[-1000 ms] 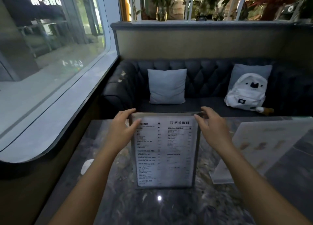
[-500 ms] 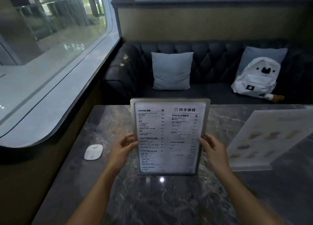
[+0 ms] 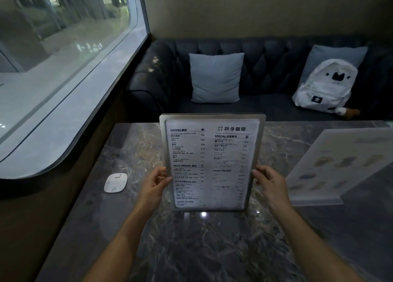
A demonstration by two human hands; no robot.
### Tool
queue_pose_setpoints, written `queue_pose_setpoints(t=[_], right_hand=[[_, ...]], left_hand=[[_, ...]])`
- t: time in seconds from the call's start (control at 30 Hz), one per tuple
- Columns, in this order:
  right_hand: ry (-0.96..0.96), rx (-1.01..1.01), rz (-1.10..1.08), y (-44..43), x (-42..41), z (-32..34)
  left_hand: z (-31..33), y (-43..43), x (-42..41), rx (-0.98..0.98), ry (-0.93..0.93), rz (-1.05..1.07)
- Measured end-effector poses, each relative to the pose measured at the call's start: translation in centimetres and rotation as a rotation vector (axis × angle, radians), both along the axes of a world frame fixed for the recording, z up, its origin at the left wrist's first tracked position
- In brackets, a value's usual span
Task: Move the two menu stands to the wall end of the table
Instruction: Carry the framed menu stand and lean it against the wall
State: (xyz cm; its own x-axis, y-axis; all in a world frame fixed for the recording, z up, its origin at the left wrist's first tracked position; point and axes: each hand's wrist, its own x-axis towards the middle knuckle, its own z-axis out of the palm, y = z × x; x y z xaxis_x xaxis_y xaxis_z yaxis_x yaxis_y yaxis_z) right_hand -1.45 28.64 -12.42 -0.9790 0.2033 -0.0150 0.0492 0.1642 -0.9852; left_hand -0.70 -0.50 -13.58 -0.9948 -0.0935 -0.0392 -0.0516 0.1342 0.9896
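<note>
A metal-framed drinks menu stand (image 3: pixel 212 160) is upright at the middle of the dark marble table (image 3: pixel 191 249), its printed side facing me. My left hand (image 3: pixel 154 186) grips its lower left edge and my right hand (image 3: pixel 270 184) grips its lower right edge. Whether its base touches the table I cannot tell. A second, clear acrylic menu stand (image 3: pixel 338 167) with pictures of food stands tilted on the table to the right, untouched.
A small white rounded device (image 3: pixel 116 182) lies on the table near the left edge, beside the window wall (image 3: pixel 63 116). Beyond the table is a dark tufted sofa (image 3: pixel 265 60) with a grey cushion (image 3: pixel 215 77) and a white backpack (image 3: pixel 325 86).
My hands slid from the top corners of the framed menu down to its lower sides. The menu now appears slightly higher and closer, and the view has tilted down.
</note>
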Motion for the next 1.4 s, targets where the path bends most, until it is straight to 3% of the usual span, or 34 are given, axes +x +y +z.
queue_pose_setpoints(t=[0.3, 0.47, 0.83, 1.03, 1.4], right_hand=[[0.006, -0.052, -0.009, -1.2, 0.0, 0.4], [0.001, -0.055, 0.104, -3.5, 0.3, 1.4], [0.101, 0.009, 0.422, -12.0, 1.2, 2.3], [0.042, -0.043, 0.613, -17.7, 2.4, 1.9], [-0.088, -0.118, 0.824, -26.6, 5.2, -0.2]], left_hand=[[0.6, -0.3, 2.2, -0.047, 0.082, 0.057], [1.3, -2.8, 5.1, -0.201, 0.098, 0.146], [1.3, -8.6, 14.9, -0.202, 0.082, 0.478], [1.8, -10.2, 20.9, -0.134, 0.082, 0.675], [1.0, -10.1, 29.5, -0.204, 0.015, 1.037]])
